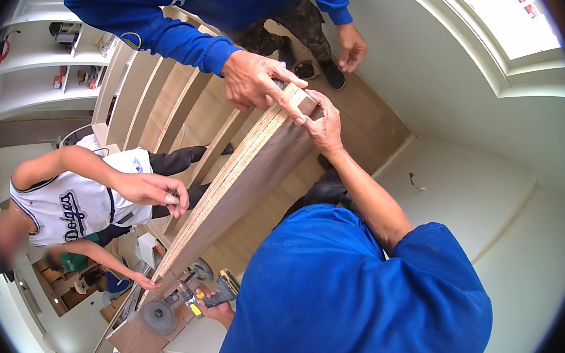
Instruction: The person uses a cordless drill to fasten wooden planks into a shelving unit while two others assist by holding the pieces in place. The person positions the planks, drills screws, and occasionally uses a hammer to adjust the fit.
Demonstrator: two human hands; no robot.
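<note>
A long, thick wooden panel [225, 182] with a raw layered edge stands tilted across the middle. My right hand [325, 121] is closed on its upper end, thumb on the near side and fingers over the end. Beside it, a co-worker's hand [253, 81] in a blue sleeve grips the same end. Low near the panel's other end, my left hand [217, 309] is wrapped round a yellow and black cordless drill [220, 290]; my blue shirt hides that forearm. Another person's hand [146, 281] touches the panel's lower end.
A person in a white jersey [89, 191] stands at left, with one hand [155, 192] raised near the panel. Behind the panel is a frame of wooden slats [144, 99]. A round grey disc [157, 317] lies by the drill. White shelves [34, 87] line the left; a white wall [468, 178] bounds the right.
</note>
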